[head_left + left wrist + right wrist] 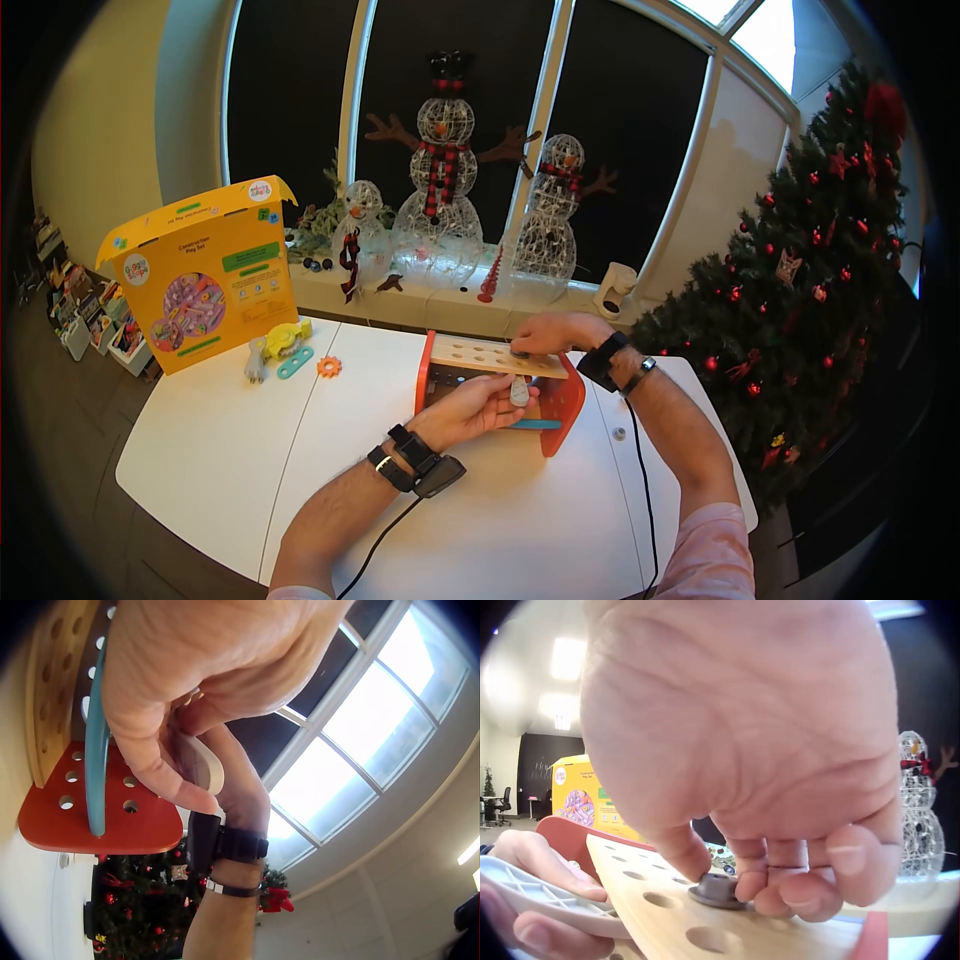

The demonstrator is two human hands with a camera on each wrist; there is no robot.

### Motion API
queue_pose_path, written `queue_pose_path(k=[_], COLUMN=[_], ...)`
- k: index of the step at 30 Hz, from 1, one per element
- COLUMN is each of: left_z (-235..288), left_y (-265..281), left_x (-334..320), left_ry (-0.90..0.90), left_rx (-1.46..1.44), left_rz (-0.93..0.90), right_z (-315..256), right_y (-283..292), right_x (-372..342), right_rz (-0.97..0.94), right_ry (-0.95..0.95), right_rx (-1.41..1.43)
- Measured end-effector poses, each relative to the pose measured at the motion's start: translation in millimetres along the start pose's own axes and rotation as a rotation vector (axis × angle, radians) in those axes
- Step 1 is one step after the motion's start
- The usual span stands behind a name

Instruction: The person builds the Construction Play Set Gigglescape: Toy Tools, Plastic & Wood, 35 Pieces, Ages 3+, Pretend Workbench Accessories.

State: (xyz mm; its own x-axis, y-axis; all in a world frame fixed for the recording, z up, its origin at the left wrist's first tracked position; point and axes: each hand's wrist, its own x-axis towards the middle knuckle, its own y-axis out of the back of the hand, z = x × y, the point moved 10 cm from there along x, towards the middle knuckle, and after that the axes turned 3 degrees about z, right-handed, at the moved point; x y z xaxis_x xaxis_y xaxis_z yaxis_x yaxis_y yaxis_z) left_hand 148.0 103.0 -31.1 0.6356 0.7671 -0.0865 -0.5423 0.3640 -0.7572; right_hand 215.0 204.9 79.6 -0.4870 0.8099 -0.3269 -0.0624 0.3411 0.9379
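Observation:
My right hand (566, 332) is over the wooden top board (470, 350) of a toy workbench with red end panels (570, 400). Its thumb and fingertips pinch a flanged dark grey plastic piece (718, 891) at the board's surface, among rows of holes. What lies under that flange is hidden. Below the board's near edge, my left hand (462, 408) holds a pale grey plastic piece (519, 391) by its fingers. The right wrist view shows the piece's ribbed, hollow side (555, 894). A blue bar (96, 765) runs along the bench's near side, close to my left hand.
On the white table (400, 510), a small grey piece (619, 434) lies right of the bench. To the left are an orange gear (329, 367), a teal strip with holes (294, 363), a yellow toy piece (284, 336) and a tall yellow box (235, 290). Cables trail from both wrists.

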Motion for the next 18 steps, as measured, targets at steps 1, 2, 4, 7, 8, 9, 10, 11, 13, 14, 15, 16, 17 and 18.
queue_pose_path(k=[1, 2, 4, 7, 8, 9, 10, 11, 13, 14, 15, 16, 17, 18], left_z=[0.6, 0.8, 1.0, 1.2, 0.8, 0.1, -0.4, -0.9, -0.2, 0.2, 0.3, 0.3, 0.3, 0.3], left_y=[-1.1, -2.4, -2.1, -2.2, -1.7, -0.9, -0.5, 0.5, 0.0, -0.3, -0.5, -0.6, -0.6, -0.8], left_x=[-0.9, -1.7, -3.1, -3.5, -3.3, -2.8, -1.7, -0.5, -0.5, -1.2, -1.5, -1.7, -1.6, -1.7], left_ry=[-0.003, -0.002, 0.003, 0.005, 0.007, 0.011, 0.014, 0.014, 0.008, 0.007, 0.008, 0.008, 0.008, 0.007], left_rx=[0.0, 0.001, 0.013, 0.012, 0.011, 0.007, 0.004, 0.005, -0.007, -0.007, -0.002, 0.005, 0.005, 0.004], left_rz=[-0.001, 0.0, 0.024, 0.022, 0.023, 0.022, 0.019, 0.018, 0.0, 0.001, 0.007, 0.012, 0.012, 0.01], right_z=[-0.3, 0.6, 2.1, -2.1, -1.1, 2.4, 5.6, 8.6, 8.4, 4.0, 4.2, -2.3, -5.2, -3.1], right_y=[-0.8, -1.2, -2.1, 0.1, -2.0, -4.4, -7.0, -9.0, -8.3, -6.3, -5.9, -4.7, -5.4, -7.0], right_x=[1.8, 3.4, 10.8, 4.0, -2.9, -0.4, 4.2, 8.6, 12.1, 11.5, 9.7, -0.7, -6.7, -5.5], right_rz=[0.004, 0.009, 0.047, 0.029, -0.026, -0.027, -0.027, -0.027, -0.006, 0.013, 0.013, -0.023, -0.058, -0.058], right_ry=[-0.003, -0.005, 0.039, 0.022, -0.042, -0.044, -0.034, -0.023, 0.014, 0.05, 0.05, 0.028, 0.008, 0.008], right_rx=[-0.06, -0.119, -0.11, -0.093, -0.082, -0.079, -0.091, -0.103, -0.101, -0.099, -0.099, -0.097, -0.096, -0.096])
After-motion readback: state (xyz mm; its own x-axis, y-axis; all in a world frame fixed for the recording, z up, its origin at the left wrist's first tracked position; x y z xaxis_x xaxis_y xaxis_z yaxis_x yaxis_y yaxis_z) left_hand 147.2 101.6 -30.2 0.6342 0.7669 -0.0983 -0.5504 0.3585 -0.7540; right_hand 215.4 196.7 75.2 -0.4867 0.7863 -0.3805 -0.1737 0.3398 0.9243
